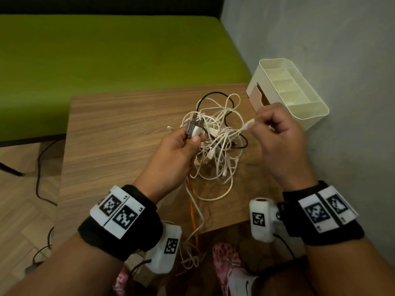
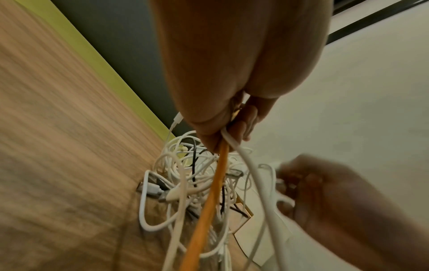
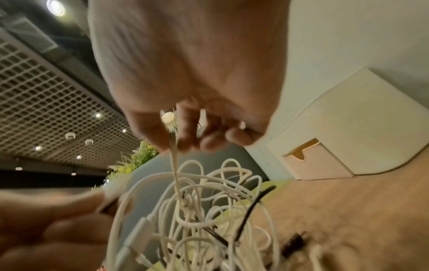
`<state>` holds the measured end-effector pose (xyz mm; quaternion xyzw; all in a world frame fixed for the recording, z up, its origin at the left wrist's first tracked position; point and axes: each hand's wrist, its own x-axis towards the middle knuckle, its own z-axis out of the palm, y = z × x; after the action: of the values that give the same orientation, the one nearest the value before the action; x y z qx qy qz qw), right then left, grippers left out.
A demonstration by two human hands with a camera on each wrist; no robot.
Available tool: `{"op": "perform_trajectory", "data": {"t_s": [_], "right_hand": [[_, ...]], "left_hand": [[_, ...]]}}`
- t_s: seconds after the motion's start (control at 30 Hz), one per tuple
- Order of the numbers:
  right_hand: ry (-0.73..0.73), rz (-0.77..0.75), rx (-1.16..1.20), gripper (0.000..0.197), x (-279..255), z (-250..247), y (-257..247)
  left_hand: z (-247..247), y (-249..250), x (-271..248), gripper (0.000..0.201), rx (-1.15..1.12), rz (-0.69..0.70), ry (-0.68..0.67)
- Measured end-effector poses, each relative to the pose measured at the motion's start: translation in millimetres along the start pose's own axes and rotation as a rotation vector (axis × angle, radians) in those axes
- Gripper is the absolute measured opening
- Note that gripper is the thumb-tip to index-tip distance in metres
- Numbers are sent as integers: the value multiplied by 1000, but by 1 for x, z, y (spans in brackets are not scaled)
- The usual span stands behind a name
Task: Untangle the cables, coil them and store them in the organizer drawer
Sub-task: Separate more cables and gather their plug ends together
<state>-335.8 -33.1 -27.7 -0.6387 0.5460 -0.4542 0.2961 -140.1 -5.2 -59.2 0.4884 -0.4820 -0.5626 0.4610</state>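
A tangle of white and black cables [image 1: 218, 137] lies on the wooden table [image 1: 119, 133]. My left hand [image 1: 181, 144] grips a bundle of plug ends [image 1: 193, 129] lifted above the tangle; an orange cable [image 2: 209, 205] and a white cable [image 2: 255, 176] run out of its fist [image 2: 223, 132]. My right hand [image 1: 275, 129] pinches a white cable end [image 1: 249, 124] and holds it up to the right of the tangle; that cable [image 3: 175, 168] hangs from its fingers [image 3: 185, 135]. The cream organizer [image 1: 314, 112] stands at the table's back right, its pink drawer [image 1: 257, 96] partly open.
The grey wall [image 1: 342, 60] runs close along the right of the organizer. A green surface [image 1: 106, 56] lies behind the table. Orange and white cables [image 1: 195, 227] hang over the table's near edge. A small metal piece [image 1: 169, 127] lies left of the tangle.
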Motion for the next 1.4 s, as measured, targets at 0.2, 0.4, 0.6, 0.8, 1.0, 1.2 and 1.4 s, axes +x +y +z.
{"op": "perform_trajectory", "data": {"t_s": [0.2, 0.4, 0.6, 0.8, 1.0, 1.2, 1.4], "right_hand": [[-192, 92, 111, 6, -12, 22, -12], [-235, 231, 382, 10, -13, 37, -14], [-174, 283, 522, 8, -13, 39, -17], [-149, 188, 439, 8, -14, 43, -11], [-406, 292, 303, 18, -17, 44, -3], [-541, 160, -132, 11, -18, 48, 0], [-513, 135, -366, 11, -6, 46, 8]], "left_hand": [[12, 1, 0, 20, 21, 144, 112], [15, -5, 5, 15, -25, 231, 73], [17, -2, 2, 11, -86, 274, 10], [15, -1, 3, 20, -30, 257, 24], [10, 10, 1, 17, -67, 237, 93], [6, 22, 3, 18, -143, 267, 163], [-16, 39, 3, 26, -656, 243, 43]]}}
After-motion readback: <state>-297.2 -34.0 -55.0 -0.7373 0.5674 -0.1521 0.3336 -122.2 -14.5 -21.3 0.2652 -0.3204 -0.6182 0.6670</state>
